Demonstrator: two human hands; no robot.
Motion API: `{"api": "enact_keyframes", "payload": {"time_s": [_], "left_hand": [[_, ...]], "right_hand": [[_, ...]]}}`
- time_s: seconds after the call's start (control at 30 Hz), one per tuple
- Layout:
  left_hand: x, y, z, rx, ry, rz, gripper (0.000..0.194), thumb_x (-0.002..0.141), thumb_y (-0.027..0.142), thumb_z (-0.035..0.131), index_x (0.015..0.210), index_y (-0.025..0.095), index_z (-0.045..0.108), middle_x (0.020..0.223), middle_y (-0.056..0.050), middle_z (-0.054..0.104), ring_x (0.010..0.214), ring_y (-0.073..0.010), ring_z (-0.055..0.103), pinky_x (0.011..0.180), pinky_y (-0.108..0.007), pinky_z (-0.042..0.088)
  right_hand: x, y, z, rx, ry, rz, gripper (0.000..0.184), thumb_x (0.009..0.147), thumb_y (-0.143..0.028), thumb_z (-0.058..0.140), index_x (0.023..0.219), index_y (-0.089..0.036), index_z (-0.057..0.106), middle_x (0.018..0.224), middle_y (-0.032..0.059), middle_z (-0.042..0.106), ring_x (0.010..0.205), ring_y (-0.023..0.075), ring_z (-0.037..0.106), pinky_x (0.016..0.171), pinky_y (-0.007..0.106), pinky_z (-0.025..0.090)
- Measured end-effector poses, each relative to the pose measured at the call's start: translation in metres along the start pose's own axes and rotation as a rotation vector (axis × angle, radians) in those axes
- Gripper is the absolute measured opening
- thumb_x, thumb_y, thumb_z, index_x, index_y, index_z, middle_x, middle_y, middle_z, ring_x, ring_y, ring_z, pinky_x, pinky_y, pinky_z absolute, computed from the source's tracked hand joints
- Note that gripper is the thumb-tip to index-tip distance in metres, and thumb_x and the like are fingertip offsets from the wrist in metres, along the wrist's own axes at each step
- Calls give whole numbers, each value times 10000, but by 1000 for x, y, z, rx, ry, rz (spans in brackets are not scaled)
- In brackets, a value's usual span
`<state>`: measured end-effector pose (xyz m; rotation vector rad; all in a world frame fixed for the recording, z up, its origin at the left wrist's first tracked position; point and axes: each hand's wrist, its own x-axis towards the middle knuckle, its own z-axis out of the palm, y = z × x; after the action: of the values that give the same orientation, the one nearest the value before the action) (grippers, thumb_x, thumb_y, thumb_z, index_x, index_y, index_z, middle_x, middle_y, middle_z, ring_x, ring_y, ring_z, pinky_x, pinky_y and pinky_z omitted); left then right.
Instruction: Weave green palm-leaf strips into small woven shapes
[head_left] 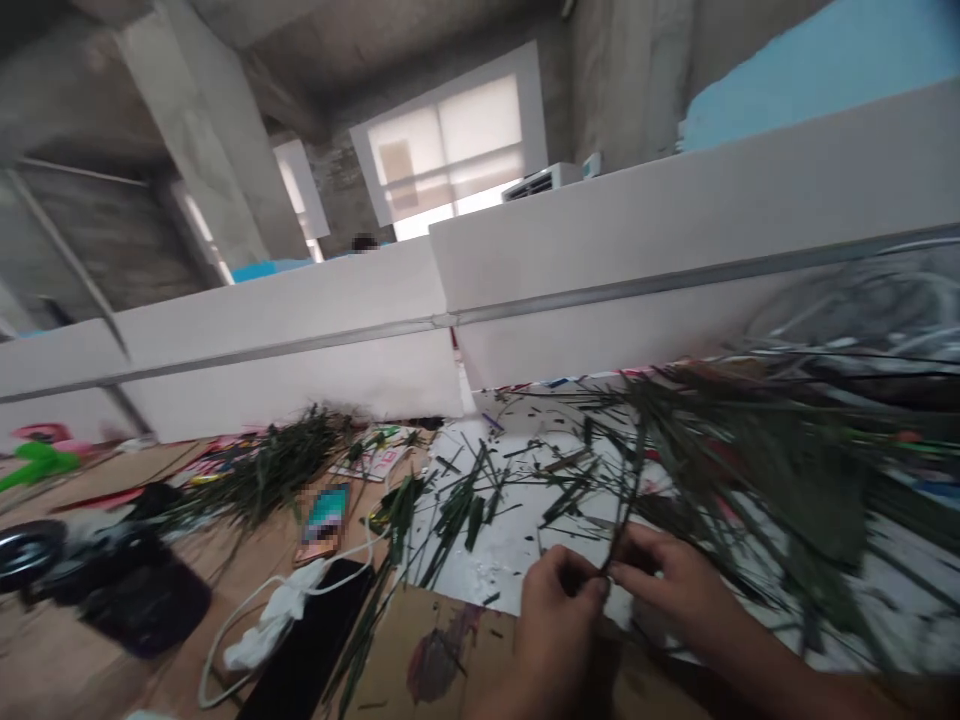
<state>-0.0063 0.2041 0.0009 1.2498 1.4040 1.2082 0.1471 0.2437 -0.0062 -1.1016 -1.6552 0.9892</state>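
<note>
Low in the head view, my left hand [551, 605] and my right hand [667, 580] meet with fingertips pinched. Between them is a thin dark leaf stalk [624, 515] that rises upward. Its lower end is hidden in my fingers. Around my hands, cut green leaf strips [457, 515] and small scraps lie over a white surface [510, 550]. To the right of my right hand spreads a large pile of long green leaves [787, 480], partly blurred. A stained piece of cardboard [390, 650] lies beneath and left of my left hand.
On the left lie a bundle of thin leaves [277, 460], a white cable [285, 600], a flat black object [307, 655], a dark container [150, 595] and a bright green item [37, 462]. White partition panels [300, 375] border the back of the table.
</note>
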Motion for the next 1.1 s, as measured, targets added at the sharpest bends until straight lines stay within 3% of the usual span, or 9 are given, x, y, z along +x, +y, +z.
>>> {"api": "enact_keyframes", "payload": {"time_s": [0.37, 0.57, 0.8, 0.9, 1.1], "left_hand": [[10, 5, 0, -195, -95, -29, 207, 595, 313, 767, 648, 192, 607, 616, 10, 565, 578, -140, 482, 567, -258, 371], [13, 8, -1, -257, -148, -45, 326, 558, 385, 831, 635, 185, 586, 573, 32, 535, 537, -113, 445, 542, -241, 347], [10, 9, -8, -323, -203, -128, 431, 556, 508, 865, 752, 170, 685, 713, -20, 632, 622, -143, 527, 587, -253, 420], [9, 10, -9, -290, -192, -102, 438, 607, 559, 828, 759, 167, 704, 673, -8, 608, 604, -141, 499, 578, -252, 409], [12, 5, -9, -214, -136, -32, 279, 655, 422, 799, 679, 166, 691, 632, -5, 607, 602, -143, 484, 582, -254, 381]], "right_hand": [[-1, -14, 6, 231, 53, -9, 74, 676, -278, 599, 652, -212, 575, 624, -31, 509, 647, 169, 472, 641, 286, 386], [-1, -13, 11, 374, 105, 22, 122, 677, -295, 650, 652, -207, 568, 628, -44, 494, 630, 154, 461, 623, 275, 383], [2, -12, 5, 359, 53, 39, 217, 695, -391, 735, 710, -199, 636, 676, -18, 583, 679, 173, 527, 655, 290, 433], [4, -12, 2, 310, 41, 15, 260, 686, -426, 766, 690, -197, 642, 708, 1, 619, 729, 196, 564, 693, 308, 461], [2, -11, 4, 194, 54, -16, 184, 717, -348, 711, 660, -198, 621, 655, -16, 582, 674, 183, 538, 650, 294, 422]]}}
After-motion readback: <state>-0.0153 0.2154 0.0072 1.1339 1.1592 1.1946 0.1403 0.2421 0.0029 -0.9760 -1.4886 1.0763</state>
